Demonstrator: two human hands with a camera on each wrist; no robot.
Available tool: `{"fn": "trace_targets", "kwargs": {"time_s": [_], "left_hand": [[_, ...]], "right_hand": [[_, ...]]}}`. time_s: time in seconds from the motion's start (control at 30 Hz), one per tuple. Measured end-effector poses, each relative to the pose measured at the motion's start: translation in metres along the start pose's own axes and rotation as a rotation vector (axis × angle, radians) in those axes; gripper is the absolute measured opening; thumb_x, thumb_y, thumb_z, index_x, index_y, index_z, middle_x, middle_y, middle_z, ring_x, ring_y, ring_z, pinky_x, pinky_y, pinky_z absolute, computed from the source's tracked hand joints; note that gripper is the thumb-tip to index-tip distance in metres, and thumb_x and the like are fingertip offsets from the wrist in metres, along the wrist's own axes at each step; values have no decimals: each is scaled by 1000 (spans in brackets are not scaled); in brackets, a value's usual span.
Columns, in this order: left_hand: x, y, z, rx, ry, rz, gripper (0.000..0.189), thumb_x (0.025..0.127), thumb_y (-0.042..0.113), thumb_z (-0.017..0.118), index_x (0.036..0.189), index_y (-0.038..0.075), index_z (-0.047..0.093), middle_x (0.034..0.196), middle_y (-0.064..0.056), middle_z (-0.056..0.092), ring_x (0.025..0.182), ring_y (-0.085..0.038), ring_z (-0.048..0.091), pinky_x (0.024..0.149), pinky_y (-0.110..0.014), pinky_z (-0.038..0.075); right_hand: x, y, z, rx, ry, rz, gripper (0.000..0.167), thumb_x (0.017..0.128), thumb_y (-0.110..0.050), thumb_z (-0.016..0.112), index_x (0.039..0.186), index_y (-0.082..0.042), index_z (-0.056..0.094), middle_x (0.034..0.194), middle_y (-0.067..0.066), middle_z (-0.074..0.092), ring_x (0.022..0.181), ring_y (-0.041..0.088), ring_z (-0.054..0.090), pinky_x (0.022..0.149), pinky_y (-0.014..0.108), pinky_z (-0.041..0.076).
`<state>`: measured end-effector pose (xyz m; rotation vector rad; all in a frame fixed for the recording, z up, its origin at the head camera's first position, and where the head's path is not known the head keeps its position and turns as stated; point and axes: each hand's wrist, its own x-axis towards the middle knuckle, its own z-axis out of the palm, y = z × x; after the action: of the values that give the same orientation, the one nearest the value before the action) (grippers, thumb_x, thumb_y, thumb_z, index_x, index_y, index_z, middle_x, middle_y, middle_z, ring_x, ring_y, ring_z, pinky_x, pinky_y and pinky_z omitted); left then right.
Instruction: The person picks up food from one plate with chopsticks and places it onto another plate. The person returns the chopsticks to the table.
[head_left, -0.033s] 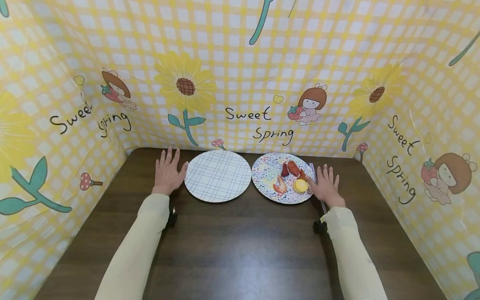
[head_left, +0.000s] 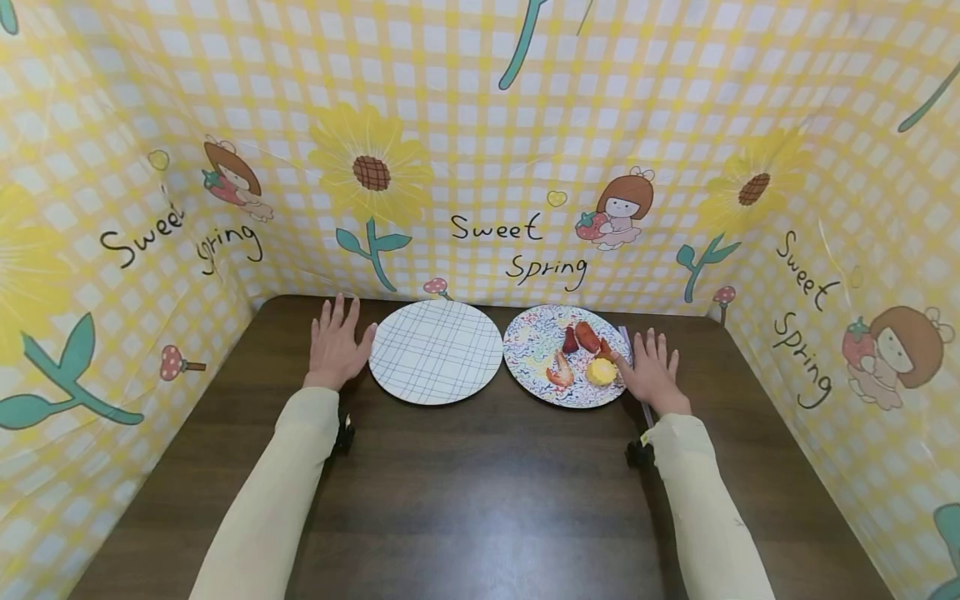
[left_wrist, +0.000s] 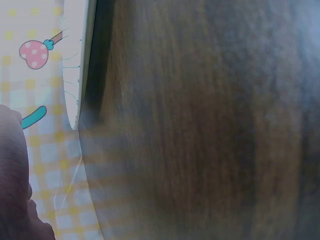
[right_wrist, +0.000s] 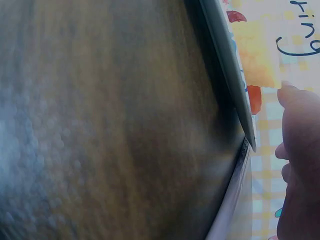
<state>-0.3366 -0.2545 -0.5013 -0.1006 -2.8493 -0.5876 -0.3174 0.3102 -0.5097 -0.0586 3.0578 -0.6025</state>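
My left hand (head_left: 333, 346) lies at the left of a white plate with a blue line grid (head_left: 437, 352), fingers straight, thumb at its rim. To its right is a plate with a colourful speckled pattern (head_left: 532, 333). On that plate are a yellow corn piece (head_left: 601, 372), a shrimp (head_left: 560, 369), a reddish-brown piece (head_left: 587, 337) and a dark red piece (head_left: 571, 339). My right hand (head_left: 652, 372) is at this plate's right edge, fingers straight. Its thumb reaches over the rim near the corn, which also shows in the right wrist view (right_wrist: 257, 55).
A thin lavender stick (head_left: 624, 335) runs along the right plate's edge and is partly hidden under my right hand. The plates stand side by side near the back of a dark wooden table (head_left: 480, 492). A yellow checked cloth (head_left: 480, 150) surrounds it at the back and sides.
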Motion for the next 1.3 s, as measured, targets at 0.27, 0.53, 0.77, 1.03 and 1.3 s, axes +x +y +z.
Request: {"fn": "trace_targets", "kwargs": {"time_s": [0.27, 0.53, 0.77, 1.03, 1.3], "left_hand": [[2, 0, 2, -3, -13, 11, 69, 109, 47, 35, 162, 5, 21, 168, -24, 6, 155, -45, -1, 122, -69, 4], [7, 0, 3, 18, -15, 11, 69, 109, 48, 35, 162, 5, 22, 168, -24, 7, 155, -45, 0, 122, -69, 5], [10, 1, 4, 26, -15, 12, 70, 108, 50, 35, 162, 6, 22, 169, -22, 8, 155, -45, 2, 123, -68, 6], [5, 15, -7, -265, -69, -131, 62, 106, 31, 44, 149, -13, 37, 165, -30, 13, 150, -51, 14, 121, -67, 21], [-19, 16, -23, -403, -139, -357, 59, 103, 33, 44, 140, -12, 51, 138, -34, 54, 127, -47, 53, 106, -58, 48]], "right_hand": [[-1, 0, -1, -2, -2, -2, 85, 107, -55, 32, 158, 9, 9, 165, 32, -8, 152, 50, -12, 118, 71, -13], [1, -1, -6, -2, 2, -16, 85, 107, -54, 33, 159, 8, 8, 165, 31, -8, 152, 49, -13, 118, 70, -15], [1, 1, -7, 1, -10, 4, 84, 107, -53, 34, 158, 9, 10, 165, 31, -8, 151, 48, -18, 119, 70, -14], [-1, 1, -18, 57, 5, 19, 60, 109, -32, 38, 149, 13, 36, 156, 35, 32, 142, 56, 23, 116, 71, 20], [-2, -3, -37, -45, -211, 21, 31, 97, -15, 58, 104, 14, 66, 95, 26, 66, 87, 37, 61, 80, 48, 53]]}}
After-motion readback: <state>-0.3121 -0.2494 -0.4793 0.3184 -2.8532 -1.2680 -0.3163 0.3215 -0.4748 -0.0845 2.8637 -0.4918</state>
